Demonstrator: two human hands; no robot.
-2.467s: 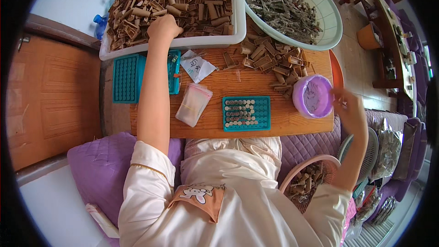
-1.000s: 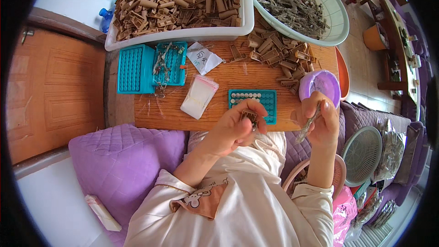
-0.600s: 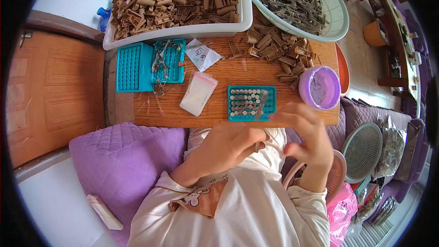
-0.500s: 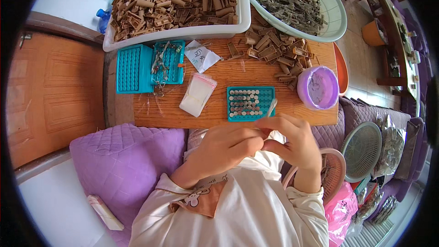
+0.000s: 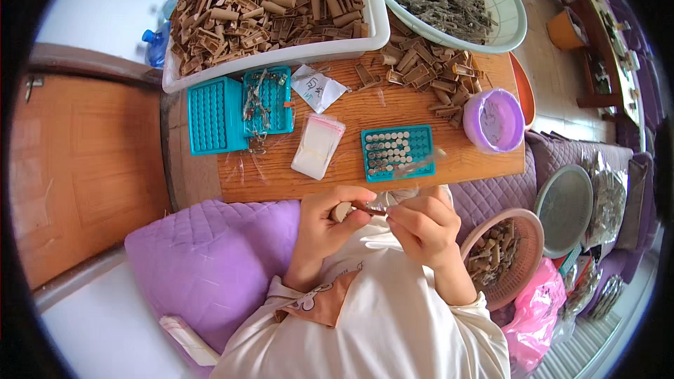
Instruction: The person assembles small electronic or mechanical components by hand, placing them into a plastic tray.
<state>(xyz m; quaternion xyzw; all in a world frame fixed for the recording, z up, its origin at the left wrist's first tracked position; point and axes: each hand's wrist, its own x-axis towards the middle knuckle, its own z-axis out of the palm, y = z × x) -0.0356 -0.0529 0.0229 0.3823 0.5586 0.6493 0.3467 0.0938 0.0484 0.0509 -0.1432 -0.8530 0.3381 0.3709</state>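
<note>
My left hand point(image 5: 326, 228) is closed around a brown plastic casing point(image 5: 342, 211), whose pale rounded end shows between thumb and fingers. My right hand point(image 5: 427, 228) is pinched close beside it, in front of my lap. A clear plastic strip point(image 5: 421, 163), smeared by motion, sticks up from the right fingers toward the tray. Between the two hands runs a short dark piece, too small to name. Just beyond them on the table's near edge lies a teal tray point(image 5: 423, 142) with rows of button cells point(image 5: 387, 146) in its left part.
A white bin point(image 5: 270, 63) heaped with brown casings and a pale green basket point(image 5: 516, 17) of wired parts stand at the back. Loose casings point(image 5: 421, 67), a purple tub point(image 5: 493, 121), clear bags point(image 5: 318, 147) and teal trays point(image 5: 216, 116) share the table. A pink basket point(image 5: 523, 228) stands right.
My hands have drawn apart slightly and shifted left in view. The brown casing in my left hand now shows. The view has tilted a little.
</note>
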